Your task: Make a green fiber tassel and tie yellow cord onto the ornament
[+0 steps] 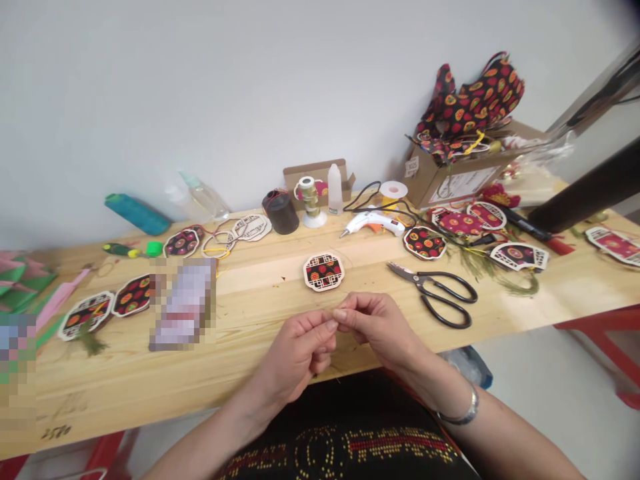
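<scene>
My left hand [309, 343] and my right hand [373, 327] meet above the front edge of the table, thumbs and forefingers pinched together tip to tip. Whatever lies between the fingertips is too small to make out. Just beyond them rests an octagonal ornament [324, 272] with a pale lattice frame over black flowered cloth; neither hand touches it. Black-handled scissors [435, 290] lie to the right of my right hand, blades pointing left and slightly apart.
Along the back stand a black thread spool [281, 213], a white bottle [335, 190] and a white glue gun [375, 223]. A cardboard box [450, 180] holding flowered cloth stands back right. More ornaments [425, 243] lie right and left. A blurred flat object [184, 303] lies left.
</scene>
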`<state>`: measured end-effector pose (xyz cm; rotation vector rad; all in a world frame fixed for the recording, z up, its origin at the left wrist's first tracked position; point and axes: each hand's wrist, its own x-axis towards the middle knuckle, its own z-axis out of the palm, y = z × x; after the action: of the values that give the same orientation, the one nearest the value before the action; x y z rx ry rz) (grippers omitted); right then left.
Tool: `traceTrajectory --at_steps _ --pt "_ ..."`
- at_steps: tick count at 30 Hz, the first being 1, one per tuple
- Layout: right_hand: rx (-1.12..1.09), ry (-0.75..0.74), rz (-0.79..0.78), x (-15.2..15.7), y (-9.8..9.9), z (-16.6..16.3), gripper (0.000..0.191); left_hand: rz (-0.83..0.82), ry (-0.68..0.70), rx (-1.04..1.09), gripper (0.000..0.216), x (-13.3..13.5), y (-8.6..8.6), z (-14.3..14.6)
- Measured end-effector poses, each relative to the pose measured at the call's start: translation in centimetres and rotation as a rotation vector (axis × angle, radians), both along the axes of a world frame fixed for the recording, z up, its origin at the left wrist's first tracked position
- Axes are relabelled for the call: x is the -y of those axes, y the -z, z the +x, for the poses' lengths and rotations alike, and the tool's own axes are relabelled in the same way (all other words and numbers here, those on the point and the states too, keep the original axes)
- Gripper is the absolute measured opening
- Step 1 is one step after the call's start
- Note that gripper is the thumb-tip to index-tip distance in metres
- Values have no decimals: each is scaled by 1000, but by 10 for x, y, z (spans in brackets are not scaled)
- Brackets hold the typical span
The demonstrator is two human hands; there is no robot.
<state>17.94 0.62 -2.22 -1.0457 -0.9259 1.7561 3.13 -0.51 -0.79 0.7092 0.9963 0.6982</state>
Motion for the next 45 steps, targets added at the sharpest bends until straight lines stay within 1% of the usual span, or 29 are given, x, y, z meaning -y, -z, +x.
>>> traceTrajectory --at_steps 3,5,6,8,10,11,13,15,17,19,21,25,27,29,31,32,34,36,37,39,43,45 --pt "77 24 21 -3 1 3 26 8 -16 -21 18 0 0 0" --pt "226 70 66 -8 1 12 26 14 -23 -27 18 -1 -1 -1" --pt "348 97 117 -10 0 19 26 16 -35 -30 18 -1 -2 -3" --pt "698 158 277 -12 -3 38 26 18 -76 -41 18 -2 -3 -5" --pt "1125 232 458 -9 -4 61 27 22 -133 -58 18 -3 -3 -8" --pt "1323 272 519 -6 -4 74 27 24 -159 -66 18 -4 -3 -9" --pt "1602 243 626 3 0 97 27 28 -203 -81 18 -6 -3 -11" --pt "1732 150 705 14 6 114 29 27 -236 -95 18 -8 -3 -12" --pt "1783 72 740 22 14 125 32 22 -253 -105 18 -9 -3 -11" --pt "1819 40 731 26 21 129 35 24 -253 -102 17 -11 -3 -10" --pt "1853 43 706 25 25 130 38 31 -249 -97 17 -11 -2 -9" --pt "1872 33 670 18 22 132 38 40 -260 -103 17 -10 -2 -11" --pt "1857 18 611 15 16 132 35 40 -279 -101 17 -10 -3 -12" --pt "1773 24 534 15 7 127 34 36 -295 -91 17 -10 -3 -14" --pt "1543 -3 474 18 -3 119 31 37 -301 -77 17 -10 -3 -14" --pt "1370 -50 446 21 -8 113 29 40 -302 -71 16 -10 -2 -14" --pt "971 -193 388 26 -15 100 28 49 -301 -60 16 -11 -2 -14" --pt "662 -297 350 30 -20 88 37 56 -300 -51 15 -11 -2 -14" --pt "578 -322 344 31 -22 83 42 59 -299 -49 15 -11 -2 -13" --pt "525 -355 333 31 -25 77 47 64 -298 -45 15 -11 -4 -13" --pt "530 -470 290 26 -30 69 45 73 -289 -46 15 -9 -6 -14" --pt "518 -496 294 22 -32 65 46 77 -269 -52 15 -8 -7 -15"
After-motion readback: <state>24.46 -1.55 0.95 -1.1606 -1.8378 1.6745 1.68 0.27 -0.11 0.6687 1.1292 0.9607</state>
